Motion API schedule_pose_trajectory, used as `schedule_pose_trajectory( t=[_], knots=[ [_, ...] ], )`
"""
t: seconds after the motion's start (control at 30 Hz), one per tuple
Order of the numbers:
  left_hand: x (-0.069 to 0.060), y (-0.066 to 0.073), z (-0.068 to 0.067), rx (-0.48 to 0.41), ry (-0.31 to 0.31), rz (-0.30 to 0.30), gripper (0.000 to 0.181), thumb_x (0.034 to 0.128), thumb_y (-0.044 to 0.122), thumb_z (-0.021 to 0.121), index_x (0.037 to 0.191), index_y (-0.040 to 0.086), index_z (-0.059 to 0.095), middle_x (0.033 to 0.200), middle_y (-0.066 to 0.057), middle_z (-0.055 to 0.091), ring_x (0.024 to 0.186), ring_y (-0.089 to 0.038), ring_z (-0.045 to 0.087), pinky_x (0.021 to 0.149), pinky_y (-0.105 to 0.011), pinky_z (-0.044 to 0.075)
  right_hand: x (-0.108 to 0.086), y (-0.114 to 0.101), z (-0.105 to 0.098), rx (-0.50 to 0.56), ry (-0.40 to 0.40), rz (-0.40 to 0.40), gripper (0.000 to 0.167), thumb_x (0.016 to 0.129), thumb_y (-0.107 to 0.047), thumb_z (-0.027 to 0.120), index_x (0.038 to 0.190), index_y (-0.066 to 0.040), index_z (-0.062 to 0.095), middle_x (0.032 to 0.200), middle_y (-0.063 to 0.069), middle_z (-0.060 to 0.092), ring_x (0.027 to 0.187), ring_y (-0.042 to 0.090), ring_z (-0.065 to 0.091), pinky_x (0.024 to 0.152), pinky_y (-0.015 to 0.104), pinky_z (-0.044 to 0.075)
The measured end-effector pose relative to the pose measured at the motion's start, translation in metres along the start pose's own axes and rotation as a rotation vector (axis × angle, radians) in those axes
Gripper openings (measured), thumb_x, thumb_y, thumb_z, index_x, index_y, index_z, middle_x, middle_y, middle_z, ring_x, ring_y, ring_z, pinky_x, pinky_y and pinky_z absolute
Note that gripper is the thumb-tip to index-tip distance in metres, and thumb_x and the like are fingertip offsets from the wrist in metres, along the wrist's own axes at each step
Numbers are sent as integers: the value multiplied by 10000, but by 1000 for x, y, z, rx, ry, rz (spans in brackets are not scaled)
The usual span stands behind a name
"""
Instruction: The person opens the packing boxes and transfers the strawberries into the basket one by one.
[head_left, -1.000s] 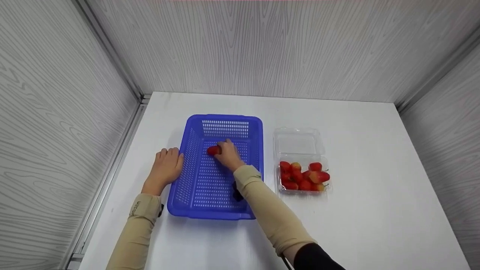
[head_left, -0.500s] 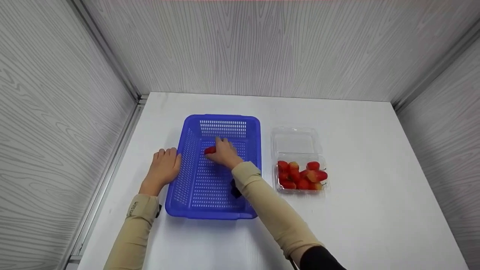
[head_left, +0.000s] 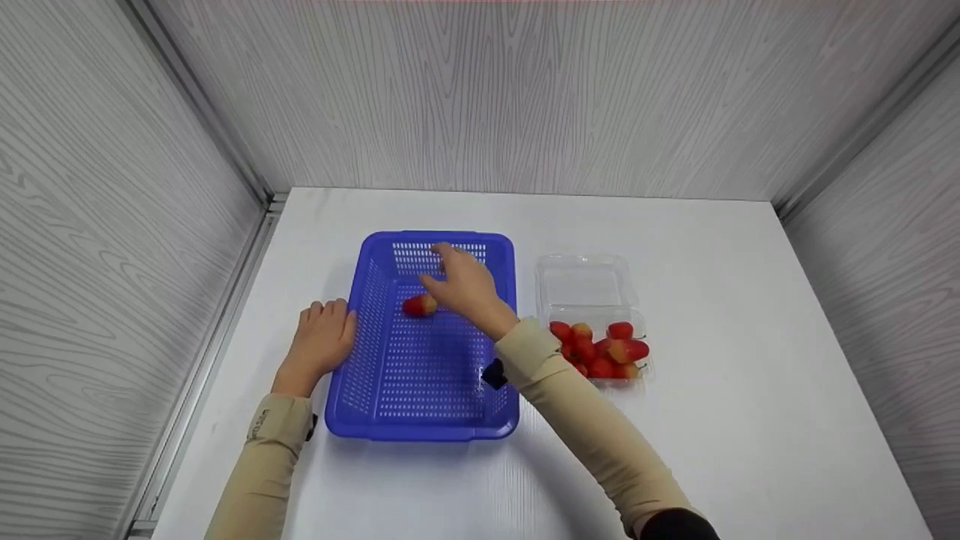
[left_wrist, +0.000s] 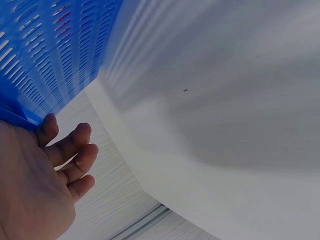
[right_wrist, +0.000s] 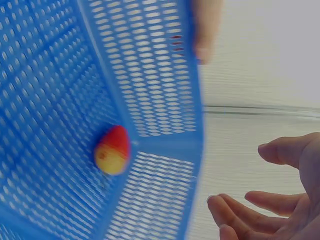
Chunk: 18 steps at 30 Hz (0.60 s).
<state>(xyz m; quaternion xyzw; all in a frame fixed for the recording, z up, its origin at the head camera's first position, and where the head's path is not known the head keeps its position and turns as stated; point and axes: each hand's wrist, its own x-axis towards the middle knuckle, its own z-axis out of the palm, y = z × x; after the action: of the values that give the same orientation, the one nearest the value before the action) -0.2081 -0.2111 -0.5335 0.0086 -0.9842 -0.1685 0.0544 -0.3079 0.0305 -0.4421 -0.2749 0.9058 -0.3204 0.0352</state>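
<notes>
A red and yellow strawberry-like fruit (head_left: 419, 305) lies on the floor of the blue basket (head_left: 420, 433), toward its far left; the right wrist view shows the same fruit (right_wrist: 112, 151) close to a corner. Over the basket's far part hovers my right hand (head_left: 466, 286), thumb and fingers spread, holding nothing; its fingers also appear in the right wrist view. My left hand (head_left: 319, 339) rests against the basket's left rim, and in the left wrist view this hand (left_wrist: 45, 175) touches the rim with its fingers loosely bent.
Right of the basket stands a clear plastic box (head_left: 585, 285) with its lid folded back, holding several red and yellow fruits (head_left: 600, 366), partly behind my right sleeve. Grey wood-grain panels enclose the white table (head_left: 720, 360) at the back and both sides.
My right hand has let go of the fruit, risen and opened, and moved toward the basket's far side. The fruit stays in the basket. My left hand keeps its place on the rim.
</notes>
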Motion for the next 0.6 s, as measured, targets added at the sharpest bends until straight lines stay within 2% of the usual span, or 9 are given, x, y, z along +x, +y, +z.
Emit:
schedule_pose_trajectory(
  t=[0.13, 0.27, 0.43, 0.6],
  knots=[
    [-1, -1, 1, -3, 15, 9, 292, 1047, 198, 348, 1003, -57, 482, 935, -236, 530, 934, -427, 450, 936, -582, 300, -16, 8, -24, 1, 78, -62, 453, 934, -294, 662, 1302, -37, 596, 1063, 116, 685, 949, 232, 642, 813, 408, 515],
    [-3, -1, 2, -2, 30, 13, 277, 1045, 188, 355, 979, -49, 483, 910, -229, 526, 917, -428, 450, 923, -576, 307, -32, 21, -43, -11, 144, -81, 411, 920, -273, 676, 1251, -34, 632, 1017, 121, 693, 917, 256, 653, 788, 435, 516],
    [-3, -1, 1, 4, 32, 10, 274, 1047, 190, 352, 962, -38, 480, 897, -219, 522, 899, -417, 446, 903, -568, 315, -49, 42, -59, -22, 176, -55, 389, 923, -270, 664, 1218, -18, 648, 1008, 135, 689, 887, 279, 648, 757, 441, 515],
    [-1, 0, 1, 3, 25, 14, 281, 1049, 194, 349, 988, -46, 482, 912, -218, 518, 912, -413, 443, 910, -570, 309, -66, 74, -70, -49, 217, -2, 350, 922, -267, 655, 1172, -22, 671, 991, 152, 683, 837, 299, 630, 732, 440, 508]
  ],
)
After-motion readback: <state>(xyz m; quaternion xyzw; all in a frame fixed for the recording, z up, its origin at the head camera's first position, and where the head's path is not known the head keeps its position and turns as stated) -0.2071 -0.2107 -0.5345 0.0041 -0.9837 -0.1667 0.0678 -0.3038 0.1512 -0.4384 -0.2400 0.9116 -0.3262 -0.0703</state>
